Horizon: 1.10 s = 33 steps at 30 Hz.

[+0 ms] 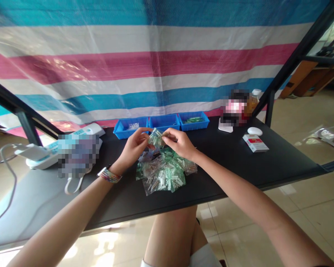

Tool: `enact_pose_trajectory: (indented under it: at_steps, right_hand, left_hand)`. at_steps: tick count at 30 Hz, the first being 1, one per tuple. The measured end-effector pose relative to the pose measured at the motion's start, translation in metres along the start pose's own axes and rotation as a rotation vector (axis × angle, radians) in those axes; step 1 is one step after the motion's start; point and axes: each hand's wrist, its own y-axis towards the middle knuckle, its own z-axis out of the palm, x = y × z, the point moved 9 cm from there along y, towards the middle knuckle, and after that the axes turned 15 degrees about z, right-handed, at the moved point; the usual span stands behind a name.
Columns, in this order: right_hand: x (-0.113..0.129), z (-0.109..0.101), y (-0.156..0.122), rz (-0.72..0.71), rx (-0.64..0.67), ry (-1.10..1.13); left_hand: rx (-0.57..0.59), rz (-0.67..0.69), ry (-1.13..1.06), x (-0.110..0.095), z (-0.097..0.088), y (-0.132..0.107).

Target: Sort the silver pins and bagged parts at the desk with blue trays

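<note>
1. Head view, writing: one white carton (255, 143) with a red panel, print too small for you to read; two patches, left and right, are pixelated.
2. Your left hand (135, 146): thumb and fingers pinching the near side of one clear packet (156, 138), metallic pieces inside. Your right hand (180, 142): fingertips pinching the packet's opposite side. It sits above the packet pile (167, 170).
3. Packet pile: clear and greenish, overlapping, too many for you to count.
4. Blue trays (193, 126): three, in a row behind your hands; greenish packets in the right one.
5. Singles: power strip (90, 129), plugged adapter (33, 152), white oval object (255, 131), white-capped bottle (256, 92), patterned wristband (110, 174) on your left wrist.
6. Surface and room: black worktop (225, 148); striped sheeting (156, 63) behind; tiled floor (308, 207); brown wooden furniture (297, 78) at far right.
</note>
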Motion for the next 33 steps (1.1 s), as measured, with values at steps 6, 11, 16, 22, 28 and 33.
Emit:
enact_pose_trajectory:
  at_steps: [6,11,16,22,28,33]
  right_hand:
    - [-0.025,0.011,0.01,0.219,0.111,0.361]
    - [-0.028,0.017,0.006,0.294,0.168,0.378]
    - [-0.017,-0.003,0.003,0.173,-0.034,0.27]
    - [-0.017,0.013,0.002,0.239,0.135,0.363]
    - [-0.032,0.014,0.006,0.356,0.143,0.45]
    - [-0.04,-0.014,0.019,0.406,0.004,0.573]
  left_hand:
    - [0.067,0.383,0.549,-0.045,0.0,-0.003]
    - [0.074,0.451,0.599,-0.058,0.002,-0.004]
    - [-0.017,0.265,0.574,-0.039,-0.009,-0.002]
    - [0.034,0.173,0.433,-0.026,-0.002,-0.003]
    - [0.087,0.127,0.344,-0.023,0.004,-0.004]
    - [0.101,0.119,0.301,-0.023,0.002,-0.003]
